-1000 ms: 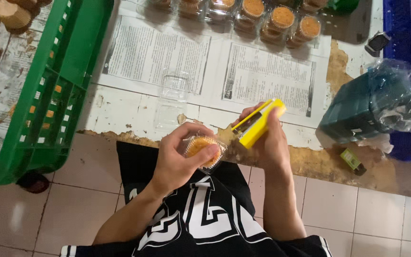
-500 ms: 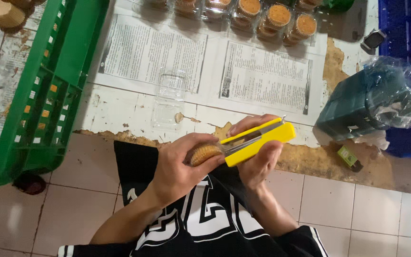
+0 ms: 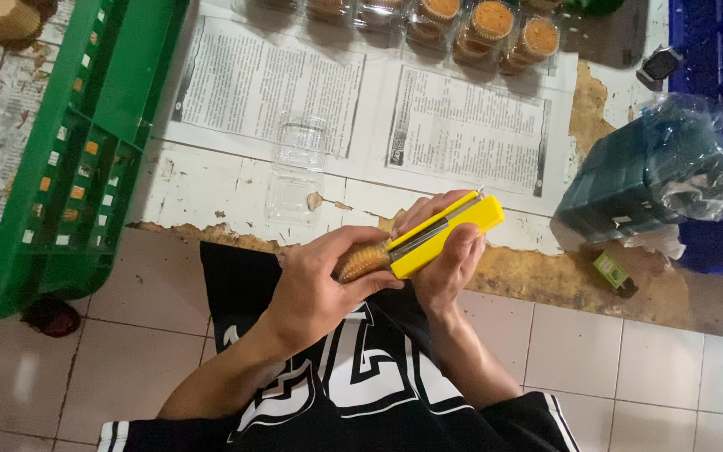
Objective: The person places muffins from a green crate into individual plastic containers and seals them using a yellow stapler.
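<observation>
Over my lap, at the table's worn edge, a small ridged brown cake sits gripped in my left hand. My right hand is wrapped around a yellow stapler, its nose touching the cake. An empty clear plastic box lies just beyond on newspaper, a green crate left.

1. The setting was a small home-style bakery packing spot, worked at floor level on pale tiles.
2. Newspaper sheets lined a worn, peeling white board.
3. Clear tubs of small cakes stood in a row, beside green and blue crates.
</observation>
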